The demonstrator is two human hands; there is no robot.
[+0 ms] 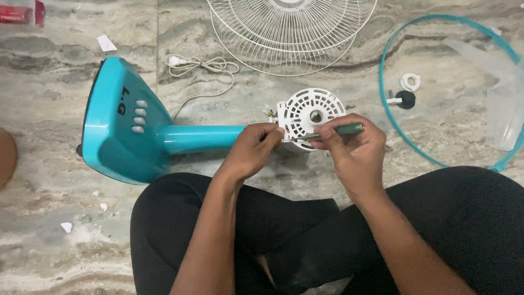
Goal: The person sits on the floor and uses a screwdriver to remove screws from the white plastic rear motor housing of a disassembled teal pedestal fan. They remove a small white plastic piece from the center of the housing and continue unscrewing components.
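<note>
Head view, looking down at crossed legs in black trousers on a marbled stone floor. Teal pedestal fan (pixel 131 123) lying on its side, base to the left, neck running right to a white vented motor housing (pixel 310 117) stripped of cage and blades. Left hand (pixel 252 148) pinching the housing's left edge, fingers closed on it. Right hand (pixel 352 146) wrapped around a green-handled screwdriver (pixel 333 131), tip pointing left at the lower face of the housing (exact screw hidden by the fingers).

Judged from the layout, well into dismantling: white wire grille (pixel 292 30) already off and lying at the top of the floor, teal rim ring (pixel 450 90) off to the right, clear blade (pixel 505 101) resting across that ring, small white locking ring (pixel 410 82) and black cap nut (pixel 405 99) lying inside the ring. Motor housing not yet off the neck; work on it appears to be what remains. White power cord (pixel 203 68) loose and unplugged above the neck.

No box, tray or bowl for the parts anywhere in view; small pieces simply resting on bare floor within the teal ring.
</note>
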